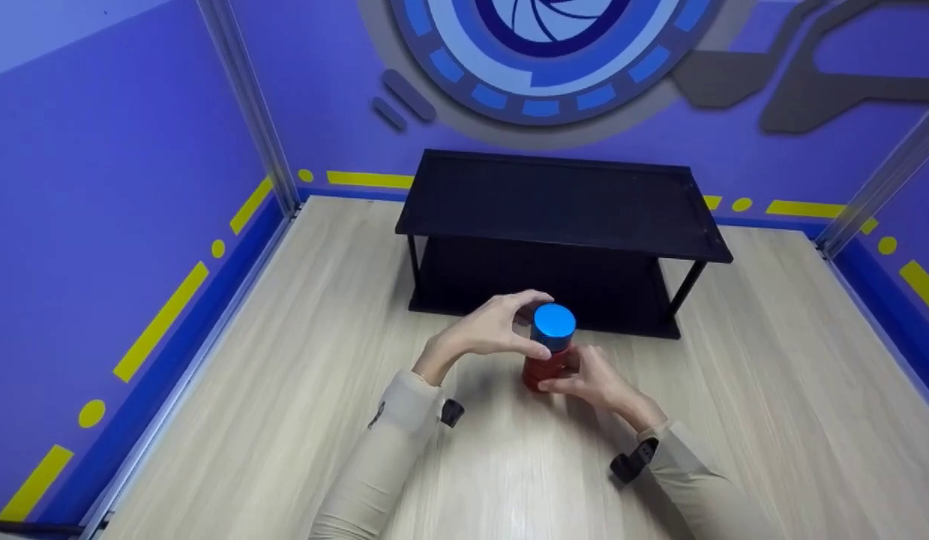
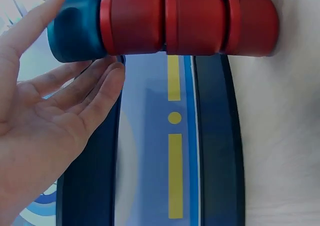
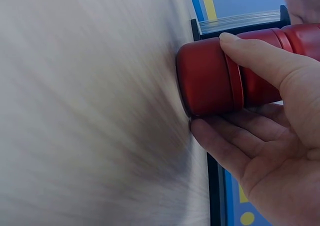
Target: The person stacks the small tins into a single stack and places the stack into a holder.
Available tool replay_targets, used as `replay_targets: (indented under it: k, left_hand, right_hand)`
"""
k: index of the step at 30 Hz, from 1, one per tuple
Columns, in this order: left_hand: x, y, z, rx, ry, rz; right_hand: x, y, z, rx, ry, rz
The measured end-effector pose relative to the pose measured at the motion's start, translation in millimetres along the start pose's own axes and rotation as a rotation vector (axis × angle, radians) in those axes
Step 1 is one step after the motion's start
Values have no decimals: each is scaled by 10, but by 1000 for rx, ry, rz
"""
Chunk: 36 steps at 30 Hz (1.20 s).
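Note:
A tower of stacked, cup-like red cylinders (image 2: 195,21) stands on the table, topped by a blue cylinder (image 1: 555,320) with a flat, shiny top. My left hand (image 1: 494,326) holds the blue cylinder from the left, its thumb against the near side and its fingers curving round the back. Lower down, my right hand (image 1: 595,379) grips the red part from the right. In the right wrist view, its thumb lies on the lowest red cylinder (image 3: 207,78) by the ridge, with the fingers around the other side.
Just behind the tower stands a black two-tier shelf (image 1: 561,202) on thin posts. The pale wood table (image 1: 307,360) reaches blue-purple panels (image 1: 119,187) at the back and sides, with metal posts (image 1: 247,97) at the corners.

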<state>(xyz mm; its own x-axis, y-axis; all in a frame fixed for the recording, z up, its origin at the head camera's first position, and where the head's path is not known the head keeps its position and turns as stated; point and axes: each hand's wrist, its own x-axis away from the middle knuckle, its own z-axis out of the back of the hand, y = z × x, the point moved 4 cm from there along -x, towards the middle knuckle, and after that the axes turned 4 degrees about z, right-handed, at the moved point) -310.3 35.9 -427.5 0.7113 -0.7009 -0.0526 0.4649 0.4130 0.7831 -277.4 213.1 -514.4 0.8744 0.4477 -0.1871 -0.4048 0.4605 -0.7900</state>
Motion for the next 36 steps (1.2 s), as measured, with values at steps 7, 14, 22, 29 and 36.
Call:
replay_targets:
  k: [7, 14, 22, 29, 36]
  left_hand:
    - [25, -370, -194, 47, -96, 126]
    - [68, -594, -465, 130, -145, 200]
    - [49, -593, -549, 69, -54, 188]
    - [36, -587, -589, 36, -10, 170]
    - [36, -587, -590, 11, -8, 171]
  right_hand:
    - [31, 2, -30, -41, -7, -29]
    - [107, -41, -27, 6, -35, -71]
    - [127, -88, 9, 98, 10, -53]
    - [137, -73, 3, 104, 33, -29]
    - [129, -61, -5, 132, 25, -27]
